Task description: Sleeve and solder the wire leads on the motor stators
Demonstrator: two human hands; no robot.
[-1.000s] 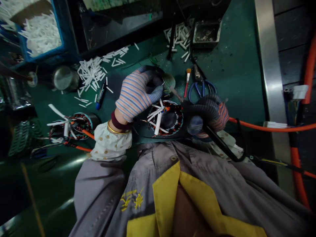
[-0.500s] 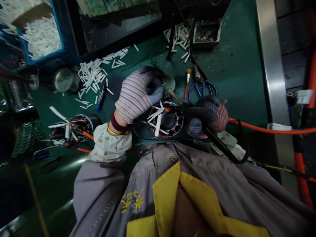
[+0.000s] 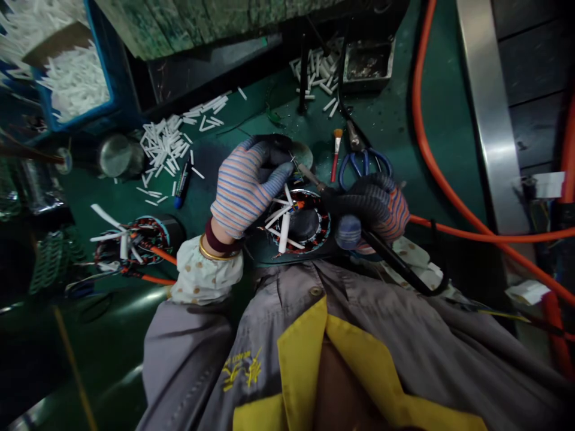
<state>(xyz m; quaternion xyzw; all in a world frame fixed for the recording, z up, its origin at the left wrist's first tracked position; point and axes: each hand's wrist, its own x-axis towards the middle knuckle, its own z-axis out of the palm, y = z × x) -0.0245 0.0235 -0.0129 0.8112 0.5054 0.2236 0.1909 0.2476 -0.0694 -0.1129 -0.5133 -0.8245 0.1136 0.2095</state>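
Observation:
My left hand, in a striped glove with dark fingertips, is closed in a pinch on a thin wire. In my right hand, also gloved, is a soldering iron, its tip pointing up and left at the wire. Whether tip and wire touch, I cannot tell. Just below the hands lies a motor stator, a ring of windings with orange and dark leads. White sleeves stick out from its left side. A round metal tin sits behind the fingertips, partly hidden.
Another stator with white sleeves stands at left. Loose white tubes, a blue marker, a red brush and blue-handled scissors lie on the green table. Behind are a blue bin and a metal tray. An orange cable curves at right.
An orange cable now loops over the right side of the table, where none lay before. Both hands keep nearly the same pose over the stator; the view has shifted slightly.

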